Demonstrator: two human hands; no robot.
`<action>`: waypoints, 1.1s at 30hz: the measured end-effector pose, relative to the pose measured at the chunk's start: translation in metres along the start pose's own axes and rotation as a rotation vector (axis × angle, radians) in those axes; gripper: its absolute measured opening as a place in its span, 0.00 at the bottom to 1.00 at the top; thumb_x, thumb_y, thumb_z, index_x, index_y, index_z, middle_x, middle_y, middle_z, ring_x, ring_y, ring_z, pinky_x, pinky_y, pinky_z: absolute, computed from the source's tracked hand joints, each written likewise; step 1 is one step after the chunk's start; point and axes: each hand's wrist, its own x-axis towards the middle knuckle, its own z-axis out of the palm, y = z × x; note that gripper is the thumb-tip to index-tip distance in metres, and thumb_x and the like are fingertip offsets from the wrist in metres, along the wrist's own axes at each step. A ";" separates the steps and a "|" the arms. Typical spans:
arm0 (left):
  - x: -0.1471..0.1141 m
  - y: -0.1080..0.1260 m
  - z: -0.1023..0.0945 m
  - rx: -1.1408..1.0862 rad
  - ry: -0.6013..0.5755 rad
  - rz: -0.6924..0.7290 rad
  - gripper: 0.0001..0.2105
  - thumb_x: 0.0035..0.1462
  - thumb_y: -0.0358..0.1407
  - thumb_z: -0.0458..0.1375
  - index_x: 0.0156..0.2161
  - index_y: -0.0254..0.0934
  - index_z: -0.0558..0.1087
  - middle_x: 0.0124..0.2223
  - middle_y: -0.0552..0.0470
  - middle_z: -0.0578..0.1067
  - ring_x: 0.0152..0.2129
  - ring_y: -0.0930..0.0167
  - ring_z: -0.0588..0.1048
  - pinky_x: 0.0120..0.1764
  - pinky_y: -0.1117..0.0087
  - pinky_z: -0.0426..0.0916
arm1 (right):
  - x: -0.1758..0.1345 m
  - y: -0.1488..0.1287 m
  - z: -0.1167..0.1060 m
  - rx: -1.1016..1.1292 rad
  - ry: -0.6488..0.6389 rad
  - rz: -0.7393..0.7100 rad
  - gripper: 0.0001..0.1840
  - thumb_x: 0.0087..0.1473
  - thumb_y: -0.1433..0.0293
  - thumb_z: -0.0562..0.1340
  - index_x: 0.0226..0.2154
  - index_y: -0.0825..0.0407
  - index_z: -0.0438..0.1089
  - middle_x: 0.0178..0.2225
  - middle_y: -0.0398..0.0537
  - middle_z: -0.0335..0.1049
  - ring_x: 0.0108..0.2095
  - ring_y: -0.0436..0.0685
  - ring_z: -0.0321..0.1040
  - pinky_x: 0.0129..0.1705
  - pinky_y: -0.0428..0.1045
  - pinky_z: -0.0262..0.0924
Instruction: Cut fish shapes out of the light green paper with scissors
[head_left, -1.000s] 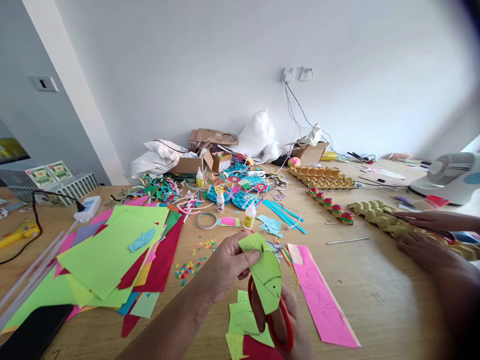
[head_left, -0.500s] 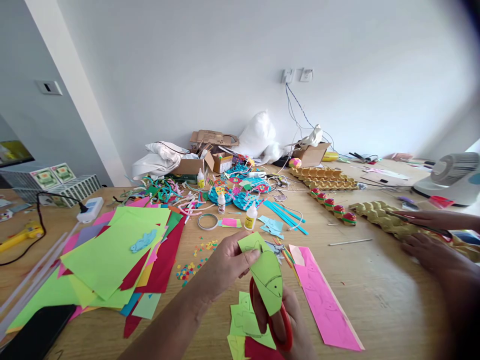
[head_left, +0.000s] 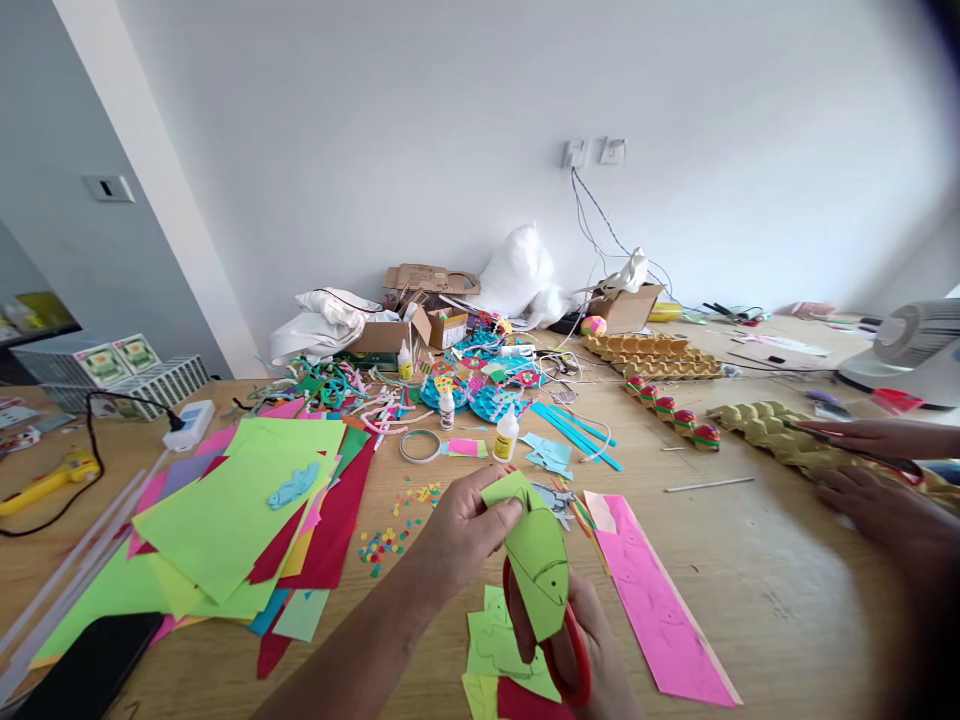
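Left hand (head_left: 469, 525): pinched a green paper (head_left: 541, 565) bearing a drawn fish, above the table (head_left: 757, 570). Right hand (head_left: 601, 650): gripped red-handled scissors (head_left: 578, 655) beneath it. Rightward lay a pink strip (head_left: 664, 610); beyond stood a yellow-labelled bottle (head_left: 506, 437).

One head-worn camera gives the view, looking forward and down across the table (head_left: 757, 560) from the wearer's own side. The hands (head_left: 469, 515) are nearest the lens, low and close to the middle, and the far wall (head_left: 375, 130) faces the camera squarely above. The framing is wide, reaching from the phone (head_left: 97, 660) at lower left to the fan (head_left: 915, 340) at right; the column (head_left: 154, 170) leans at left.
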 end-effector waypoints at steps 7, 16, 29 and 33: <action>-0.001 -0.003 -0.002 0.013 0.023 -0.022 0.07 0.52 0.38 0.52 0.29 0.36 0.63 0.22 0.60 0.57 0.18 0.78 0.54 0.21 0.76 0.50 | 0.007 0.013 -0.004 0.025 -0.074 -0.035 0.28 0.46 0.45 0.55 0.15 0.51 0.54 0.13 0.37 0.53 0.12 0.45 0.51 0.13 0.41 0.49; 0.000 -0.003 -0.003 0.028 0.020 0.001 0.07 0.53 0.37 0.51 0.27 0.36 0.62 0.21 0.60 0.57 0.18 0.78 0.56 0.21 0.76 0.53 | 0.005 0.015 -0.004 0.024 -0.083 -0.046 0.26 0.46 0.45 0.54 0.17 0.50 0.55 0.12 0.36 0.52 0.12 0.46 0.49 0.14 0.42 0.46; -0.001 -0.002 -0.001 -0.003 0.026 -0.042 0.06 0.51 0.37 0.52 0.28 0.36 0.63 0.21 0.60 0.58 0.18 0.79 0.55 0.22 0.77 0.51 | 0.000 0.000 0.002 0.032 -0.005 0.011 0.27 0.45 0.44 0.55 0.24 0.53 0.65 0.14 0.37 0.54 0.13 0.45 0.48 0.15 0.42 0.50; -0.002 0.006 0.002 0.009 -0.008 -0.037 0.06 0.50 0.35 0.51 0.26 0.36 0.62 0.21 0.59 0.59 0.18 0.79 0.55 0.21 0.76 0.51 | -0.004 -0.009 0.004 0.041 0.072 0.048 0.27 0.42 0.44 0.58 0.23 0.53 0.68 0.14 0.38 0.56 0.15 0.47 0.53 0.18 0.43 0.53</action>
